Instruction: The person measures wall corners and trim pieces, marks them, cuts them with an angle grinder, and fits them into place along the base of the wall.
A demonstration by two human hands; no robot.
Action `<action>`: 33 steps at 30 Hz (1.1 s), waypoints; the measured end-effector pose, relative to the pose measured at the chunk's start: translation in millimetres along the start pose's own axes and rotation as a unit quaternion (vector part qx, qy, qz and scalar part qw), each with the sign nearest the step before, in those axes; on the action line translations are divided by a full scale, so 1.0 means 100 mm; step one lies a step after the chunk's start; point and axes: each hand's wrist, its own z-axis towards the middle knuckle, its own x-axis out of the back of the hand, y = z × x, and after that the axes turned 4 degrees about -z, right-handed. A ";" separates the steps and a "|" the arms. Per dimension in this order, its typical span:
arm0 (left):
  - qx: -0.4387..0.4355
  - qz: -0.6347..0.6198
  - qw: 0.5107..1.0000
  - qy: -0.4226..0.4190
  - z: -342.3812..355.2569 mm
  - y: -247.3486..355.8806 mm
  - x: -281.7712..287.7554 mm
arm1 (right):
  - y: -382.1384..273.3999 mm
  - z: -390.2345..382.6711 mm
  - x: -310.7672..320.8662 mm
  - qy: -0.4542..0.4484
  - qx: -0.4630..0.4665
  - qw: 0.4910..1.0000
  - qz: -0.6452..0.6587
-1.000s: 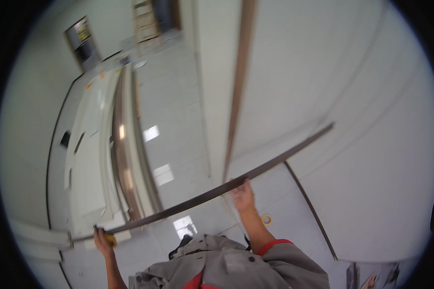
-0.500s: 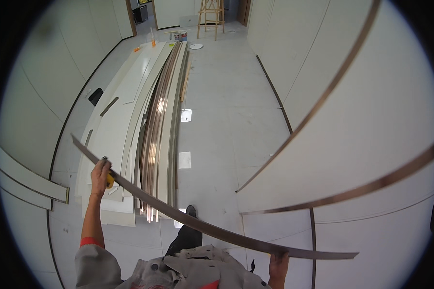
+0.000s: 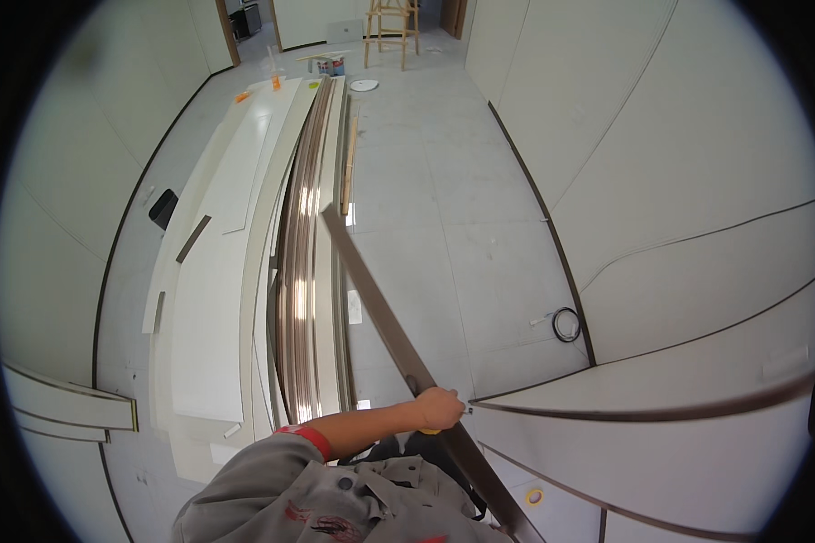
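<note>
A long, flat brown trim strip [image 3: 376,303] slants across the front of my body, from beside the stacked panels down to the lower edge. My left hand [image 3: 439,409] reaches across me and is closed around the strip's lower part. Something yellow [image 3: 431,432] shows under that hand, mostly covered, so its kind cannot be made out. My right hand is out of sight, and the strip's near end runs off the lower edge.
White panels [image 3: 213,317] and brown strips [image 3: 301,299] lie stacked on the floor to the left. A dark cable coil [image 3: 566,324] and a yellow tape roll [image 3: 534,497] lie right. Beyond stand a wooden stepladder [image 3: 389,32] and bucket [image 3: 332,65]. White walls flank both sides.
The strip has swung from lying crosswise to pointing away from me. My left hand has moved right with it, across my body. My right hand has gone out of view.
</note>
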 end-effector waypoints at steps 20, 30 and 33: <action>-0.123 0.061 0.990 -0.016 2.95 -3.55 3.88 | -2.50 3.88 -0.93 -0.202 -0.048 0.969 0.134; -0.063 -0.097 0.990 0.082 3.78 -6.33 6.22 | -5.64 6.66 -1.05 -0.139 -0.135 0.980 0.051; -0.025 -0.119 0.990 0.072 3.94 -7.36 6.79 | -6.49 7.62 -0.95 -0.144 -0.141 0.978 0.058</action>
